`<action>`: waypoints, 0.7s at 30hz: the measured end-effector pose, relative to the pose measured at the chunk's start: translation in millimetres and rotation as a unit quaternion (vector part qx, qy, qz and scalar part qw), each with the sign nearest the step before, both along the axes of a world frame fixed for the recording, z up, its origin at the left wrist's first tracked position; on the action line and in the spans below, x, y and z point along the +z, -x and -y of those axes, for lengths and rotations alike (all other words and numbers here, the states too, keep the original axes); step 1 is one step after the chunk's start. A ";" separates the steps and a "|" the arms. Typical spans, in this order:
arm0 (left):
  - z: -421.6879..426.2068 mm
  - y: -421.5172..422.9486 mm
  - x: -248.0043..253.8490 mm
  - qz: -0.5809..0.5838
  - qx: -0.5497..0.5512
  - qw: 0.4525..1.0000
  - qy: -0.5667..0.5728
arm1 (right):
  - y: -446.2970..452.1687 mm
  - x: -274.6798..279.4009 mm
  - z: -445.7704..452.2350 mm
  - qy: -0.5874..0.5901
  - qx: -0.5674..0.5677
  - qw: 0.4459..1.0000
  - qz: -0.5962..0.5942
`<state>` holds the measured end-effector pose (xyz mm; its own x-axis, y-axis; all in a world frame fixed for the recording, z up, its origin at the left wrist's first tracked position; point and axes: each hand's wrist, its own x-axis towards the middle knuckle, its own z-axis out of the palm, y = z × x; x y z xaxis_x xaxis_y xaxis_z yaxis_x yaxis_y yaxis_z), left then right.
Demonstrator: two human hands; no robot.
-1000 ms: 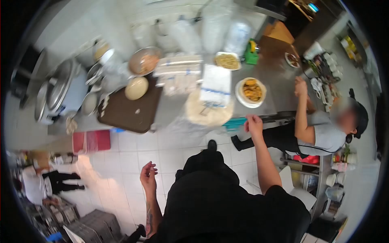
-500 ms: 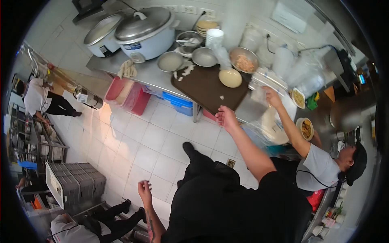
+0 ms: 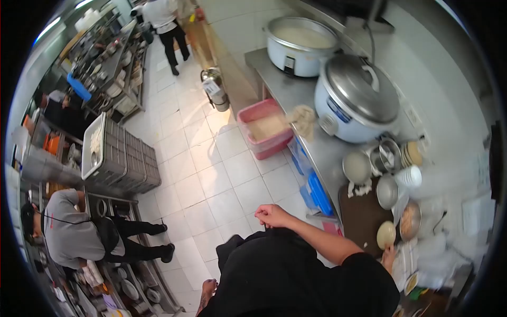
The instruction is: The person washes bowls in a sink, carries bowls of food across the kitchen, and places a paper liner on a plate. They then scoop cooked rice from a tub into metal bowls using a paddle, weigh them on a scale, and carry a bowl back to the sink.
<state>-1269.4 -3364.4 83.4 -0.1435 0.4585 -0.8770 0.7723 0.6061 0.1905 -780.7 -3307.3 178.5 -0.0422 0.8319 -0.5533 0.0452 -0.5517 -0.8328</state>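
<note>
Brown tray and pale bowl now lie to my right, my view having swung; a co-worker's hand, not mine, has reached the bowl. Off the surface, my right hand curls loosely; my left hand is part-hidden. Whether fingertips meet, I cannot tell. The blue label is unreadable.

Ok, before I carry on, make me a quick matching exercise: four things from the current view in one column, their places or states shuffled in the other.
Column one
1. right hand
2. cloth
3. pink bin
4. fire extinguisher

Column two
A. at the edge of the steel counter
B. silver, with a pale label
C. fingers curled, no object visible in it
D. open-topped, pale contents inside

Pairs: 1-C, 2-A, 3-D, 4-B
</note>
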 end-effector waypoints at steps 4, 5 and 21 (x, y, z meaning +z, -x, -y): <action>41.7 53.8 -204.9 0.103 0.032 0.990 -0.092 | -33.4 17.0 -97.3 -0.064 0.154 0.980 0.107; 19.8 29.0 -192.4 0.078 0.037 0.994 -0.074 | -37.1 25.6 -123.3 -0.082 0.195 0.972 0.105; -505.6 3.3 -209.8 0.033 -0.229 0.966 -0.120 | -154.3 -260.1 -195.0 0.236 -0.154 0.909 0.308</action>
<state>-1272.7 -2858.8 -126.5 0.1742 0.6513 -0.7385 0.9302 0.1373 0.3405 -626.5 -3112.2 -81.6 0.5908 0.4167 -0.6909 0.2069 -0.9059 -0.3694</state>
